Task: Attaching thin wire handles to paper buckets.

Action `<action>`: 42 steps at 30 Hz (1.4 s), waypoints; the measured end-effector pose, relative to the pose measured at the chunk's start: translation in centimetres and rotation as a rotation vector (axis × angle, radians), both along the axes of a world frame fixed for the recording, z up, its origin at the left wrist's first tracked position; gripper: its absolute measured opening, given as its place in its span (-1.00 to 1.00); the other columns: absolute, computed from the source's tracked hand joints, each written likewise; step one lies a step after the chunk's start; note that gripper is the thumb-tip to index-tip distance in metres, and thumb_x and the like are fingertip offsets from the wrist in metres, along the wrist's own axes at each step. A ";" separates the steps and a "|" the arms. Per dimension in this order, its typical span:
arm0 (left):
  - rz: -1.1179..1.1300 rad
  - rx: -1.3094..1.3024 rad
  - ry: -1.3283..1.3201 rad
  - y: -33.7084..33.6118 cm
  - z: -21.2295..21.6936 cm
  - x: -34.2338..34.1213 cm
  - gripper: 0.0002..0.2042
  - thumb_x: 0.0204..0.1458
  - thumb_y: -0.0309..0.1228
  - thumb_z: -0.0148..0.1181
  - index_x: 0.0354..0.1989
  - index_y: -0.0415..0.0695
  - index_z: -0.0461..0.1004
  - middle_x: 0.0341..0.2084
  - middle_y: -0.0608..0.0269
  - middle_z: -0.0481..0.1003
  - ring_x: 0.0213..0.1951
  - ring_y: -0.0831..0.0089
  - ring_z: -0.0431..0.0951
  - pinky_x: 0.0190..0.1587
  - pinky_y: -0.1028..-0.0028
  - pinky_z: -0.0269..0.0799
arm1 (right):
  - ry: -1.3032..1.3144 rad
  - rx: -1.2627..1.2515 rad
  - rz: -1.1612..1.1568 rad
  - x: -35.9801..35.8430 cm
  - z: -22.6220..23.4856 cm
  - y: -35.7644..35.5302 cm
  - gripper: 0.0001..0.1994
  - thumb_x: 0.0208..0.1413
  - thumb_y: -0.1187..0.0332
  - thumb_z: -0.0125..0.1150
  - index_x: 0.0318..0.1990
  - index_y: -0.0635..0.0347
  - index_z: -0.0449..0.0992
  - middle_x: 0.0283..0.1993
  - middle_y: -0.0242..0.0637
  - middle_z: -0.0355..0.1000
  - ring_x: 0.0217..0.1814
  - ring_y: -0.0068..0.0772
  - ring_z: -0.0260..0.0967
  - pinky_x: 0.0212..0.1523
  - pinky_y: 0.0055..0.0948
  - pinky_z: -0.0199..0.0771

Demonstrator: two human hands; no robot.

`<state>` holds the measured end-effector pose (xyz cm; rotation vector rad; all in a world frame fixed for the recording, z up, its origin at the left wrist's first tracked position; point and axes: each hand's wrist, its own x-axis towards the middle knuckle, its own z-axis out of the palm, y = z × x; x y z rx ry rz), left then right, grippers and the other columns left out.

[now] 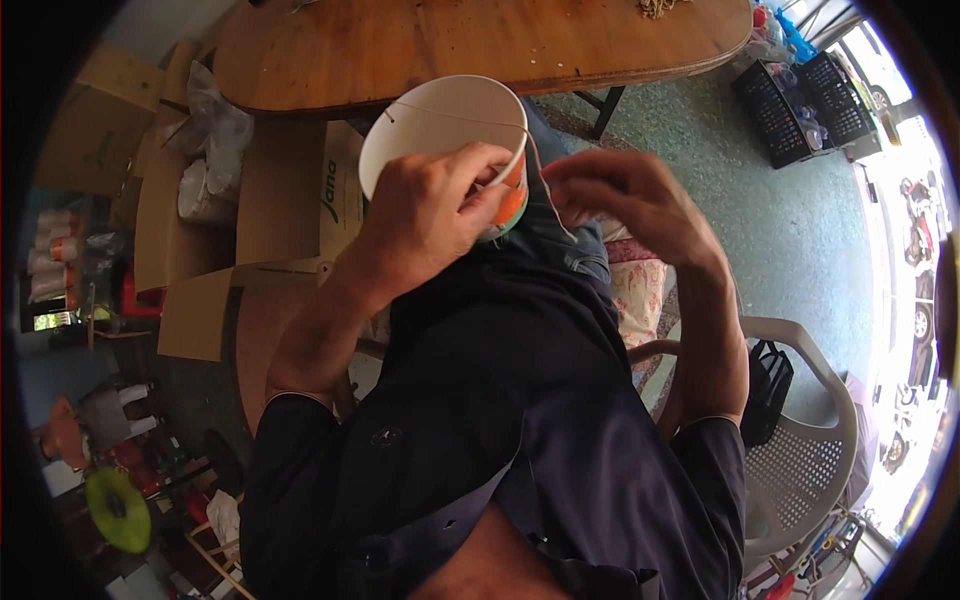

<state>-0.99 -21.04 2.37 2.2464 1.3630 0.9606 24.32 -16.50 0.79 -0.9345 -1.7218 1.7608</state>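
Observation:
A white paper bucket (pixel 445 110) with an orange and green outside sits tilted over my lap, its mouth turned up toward me. My left hand (pixel 430 205) grips the near right part of its rim, thumb and fingers on either side of the wall. A thin pale string (pixel 460 117) comes through the bucket's wall at the far left, crosses the mouth and passes over the right rim. My right hand (pixel 635 200) is closed at the string, just right of the bucket, fingertips pinched around it. The string's loose end hangs below those fingers.
Ahead stands a wooden table (pixel 480 45). Open cardboard boxes (pixel 280 190) with plastic-wrapped items are on the left. A black crate (pixel 790 110) rests on the floor at the far right. A grey plastic chair (pixel 800 470) with a black bag stands near my right elbow.

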 end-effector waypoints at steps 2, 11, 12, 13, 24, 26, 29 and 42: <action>0.002 -0.041 -0.019 0.3 0.3 -0.7 -0.83 0.14 -0.45 0.34 -0.12 -0.18 0.57 -0.41 0.07 0.67 -0.35 0.16 0.73 -0.33 0.30 0.61 | -0.149 0.225 -0.212 1.4 -1.3 1.5 -0.69 0.33 0.37 0.21 0.13 0.37 0.57 -0.17 -0.25 0.64 -0.14 -0.55 0.55 -0.02 -0.48 0.58; -0.010 -0.071 0.012 0.0 0.2 -2.1 -0.81 0.11 -0.46 0.34 -0.10 -0.18 0.58 -0.40 0.07 0.66 -0.36 0.19 0.71 -0.29 0.31 0.60 | -0.194 -0.072 0.004 -3.0 -3.2 1.6 -0.47 0.30 0.31 0.28 0.36 0.29 0.37 -0.33 -0.33 0.61 -0.48 -0.60 0.48 -0.44 -0.58 0.51; -0.023 -0.022 -0.002 0.1 -0.1 -2.2 -0.82 0.08 -0.42 0.36 -0.16 -0.14 0.59 -0.45 0.08 0.64 -0.40 0.10 0.68 -0.33 0.22 0.58 | -0.166 -0.099 0.041 -3.3 -3.0 1.7 -0.49 0.31 0.31 0.28 0.32 0.41 0.39 -0.24 -0.20 0.66 -0.43 -0.53 0.56 -0.35 -0.53 0.59; -0.029 0.034 -0.033 0.1 -0.4 -2.2 -0.81 0.07 -0.37 0.37 -0.18 -0.13 0.59 -0.48 0.07 0.62 -0.42 0.08 0.67 -0.34 0.20 0.57 | -0.189 -0.080 0.069 -3.5 -3.1 1.7 -0.49 0.31 0.31 0.28 0.32 0.41 0.39 -0.24 -0.20 0.66 -0.43 -0.53 0.56 -0.35 -0.53 0.59; -0.043 -0.035 0.016 -0.7 0.5 -4.3 -0.84 0.13 -0.46 0.28 -0.12 -0.15 0.63 -0.38 0.03 0.66 -0.30 0.08 0.69 -0.20 0.24 0.57 | 0.103 0.114 -0.433 -0.7 0.0 2.6 -0.79 0.35 0.43 0.20 0.02 0.38 0.59 -0.11 -0.15 0.64 -0.29 -0.48 0.58 -0.23 -0.49 0.62; -0.017 -0.002 0.012 -0.2 0.4 -4.8 -0.83 0.14 -0.46 0.27 -0.12 -0.17 0.63 -0.38 0.00 0.65 -0.30 0.09 0.69 -0.21 0.25 0.58 | -0.081 0.333 -0.341 -0.9 -0.3 1.8 -0.82 0.33 0.50 0.19 0.01 0.30 0.62 -0.11 -0.24 0.62 -0.31 -0.55 0.52 -0.26 -0.50 0.58; -0.033 -0.118 -0.023 0.6 0.8 -5.8 -0.82 0.15 -0.47 0.26 -0.11 -0.21 0.63 -0.35 -0.01 0.66 -0.28 0.11 0.70 -0.21 0.27 0.58 | -0.312 0.731 -0.228 -1.3 -1.4 1.4 -0.84 0.29 0.57 0.21 -0.07 0.24 0.67 -0.12 -0.31 0.59 -0.24 -0.54 0.53 -0.24 -0.45 0.60; -0.023 0.010 -0.062 1.9 -1.2 -6.9 -0.82 0.21 -0.46 0.23 -0.08 -0.23 0.63 -0.44 0.07 0.65 -0.43 0.35 0.65 -0.32 0.40 0.50 | -0.525 1.289 0.360 -0.4 -6.3 3.2 -0.54 -0.14 0.59 0.25 -0.03 -0.05 0.70 -0.09 -0.32 0.51 -0.30 -0.32 0.57 -0.36 -0.34 0.62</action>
